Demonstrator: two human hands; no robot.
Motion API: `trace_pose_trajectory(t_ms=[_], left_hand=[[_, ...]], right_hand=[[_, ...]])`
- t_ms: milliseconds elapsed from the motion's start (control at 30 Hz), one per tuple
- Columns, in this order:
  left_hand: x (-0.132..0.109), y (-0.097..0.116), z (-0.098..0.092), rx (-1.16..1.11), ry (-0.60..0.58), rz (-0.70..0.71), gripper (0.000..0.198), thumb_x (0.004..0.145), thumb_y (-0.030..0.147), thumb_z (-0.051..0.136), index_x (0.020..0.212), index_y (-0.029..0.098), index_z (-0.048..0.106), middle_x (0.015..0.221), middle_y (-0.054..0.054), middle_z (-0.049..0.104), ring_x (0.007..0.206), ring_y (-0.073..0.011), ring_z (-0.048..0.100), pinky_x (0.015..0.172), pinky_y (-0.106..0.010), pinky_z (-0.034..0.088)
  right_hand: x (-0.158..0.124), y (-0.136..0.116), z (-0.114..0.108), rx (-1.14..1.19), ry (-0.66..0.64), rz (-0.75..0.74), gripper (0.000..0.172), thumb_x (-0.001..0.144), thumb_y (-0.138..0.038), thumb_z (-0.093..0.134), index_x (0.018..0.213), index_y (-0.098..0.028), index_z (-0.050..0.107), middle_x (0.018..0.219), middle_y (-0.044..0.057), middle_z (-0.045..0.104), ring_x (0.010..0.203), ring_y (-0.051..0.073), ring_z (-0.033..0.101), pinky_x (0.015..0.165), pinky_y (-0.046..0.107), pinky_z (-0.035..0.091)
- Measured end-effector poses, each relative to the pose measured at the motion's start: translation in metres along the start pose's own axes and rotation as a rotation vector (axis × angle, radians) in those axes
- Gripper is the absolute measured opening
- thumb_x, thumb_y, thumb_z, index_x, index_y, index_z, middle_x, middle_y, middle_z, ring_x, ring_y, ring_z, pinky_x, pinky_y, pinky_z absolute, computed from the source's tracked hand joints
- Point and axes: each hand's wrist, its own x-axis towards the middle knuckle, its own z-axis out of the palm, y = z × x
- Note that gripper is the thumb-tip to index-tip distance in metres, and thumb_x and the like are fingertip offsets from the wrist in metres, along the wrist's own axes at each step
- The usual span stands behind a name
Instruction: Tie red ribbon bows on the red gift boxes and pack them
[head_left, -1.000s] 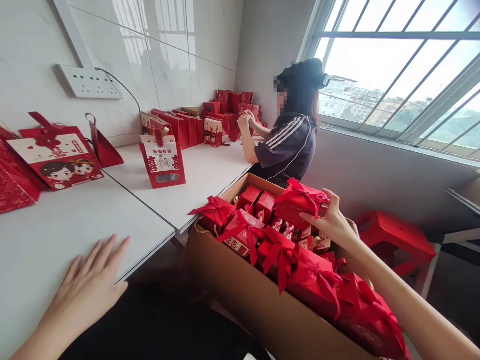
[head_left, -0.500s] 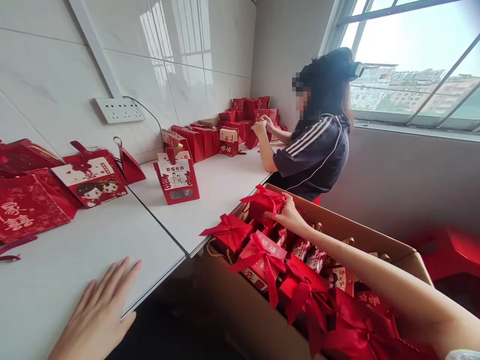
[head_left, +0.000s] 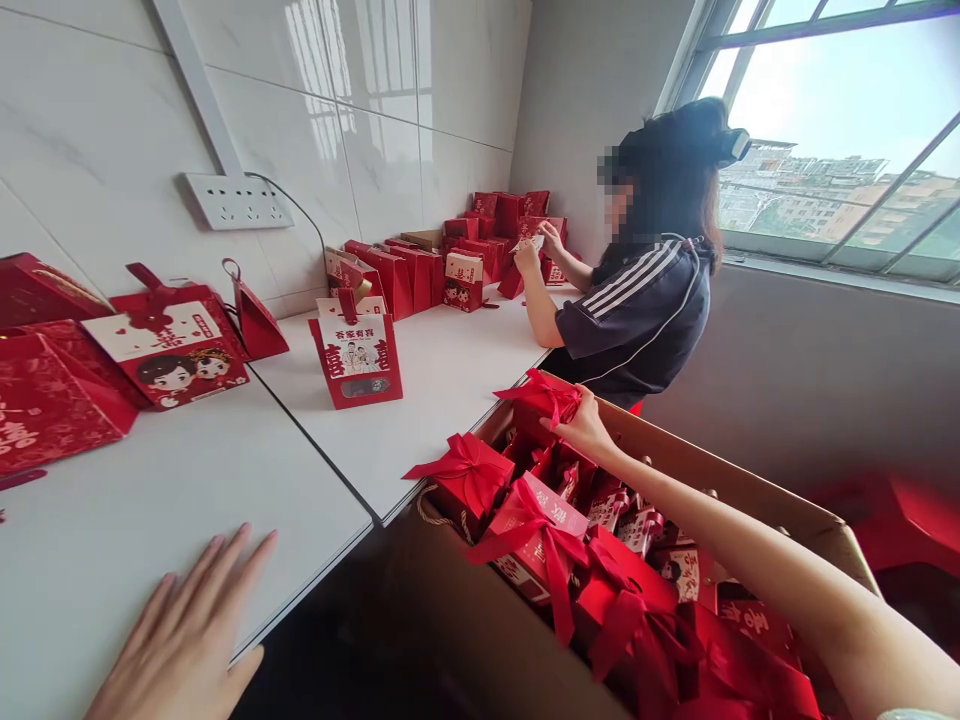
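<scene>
My left hand (head_left: pixel 191 630) lies flat on the white table (head_left: pixel 315 530) near its front edge, fingers spread, holding nothing. Over the far corner of a large cardboard box (head_left: pixel 750 480), my right hand (head_left: pixel 585 425) grips a red gift box with a ribbon bow (head_left: pixel 546 398) by its right side. Beside it in the cardboard box sit more bow-topped gift boxes, among them a red one (head_left: pixel 469 475) at the left corner and a printed one (head_left: pixel 536 530). Smaller printed candy boxes (head_left: pixel 609 508) fill the middle, partly hidden by my right forearm.
A red candy box with a window (head_left: pixel 361 360) stands alone on the table. Larger printed boxes (head_left: pixel 176 350) stand at the left, and several red boxes (head_left: pixel 405 275) line the wall below a power strip (head_left: pixel 238 201). A co-worker (head_left: pixel 645 300) sits at the far end, hands raised.
My right hand and the gift box sit slightly lower in the cardboard box. The view has shifted a little. My left hand stays flat on the table.
</scene>
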Motion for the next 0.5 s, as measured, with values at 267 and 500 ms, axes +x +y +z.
trace_pose_trajectory(t_ms=[267,500], left_hand=[[-0.002,-0.002,0.005,0.012,0.026,0.021,0.077,0.078,0.023,0.039,0.15,0.027,0.012,0.155,-0.008,0.026,0.135,-0.0355,0.036,0.111,-0.055,0.025],[-0.003,0.0,0.007,-0.003,0.028,0.007,0.071,0.078,0.022,0.036,0.148,0.023,0.024,0.153,-0.011,0.03,0.136,-0.0352,0.036,0.112,-0.055,0.023]], right_hand=[[-0.064,-0.007,0.023,0.058,-0.345,-0.158,0.093,0.064,-0.04,0.072,0.139,-0.018,0.021,0.141,0.022,0.034,0.132,0.033,0.04,0.109,0.051,0.033],[-0.061,-0.007,0.027,0.037,-0.412,-0.173,0.089,0.064,-0.037,0.07,0.139,-0.019,0.026,0.139,0.021,0.04,0.129,0.033,0.044,0.107,0.052,0.036]])
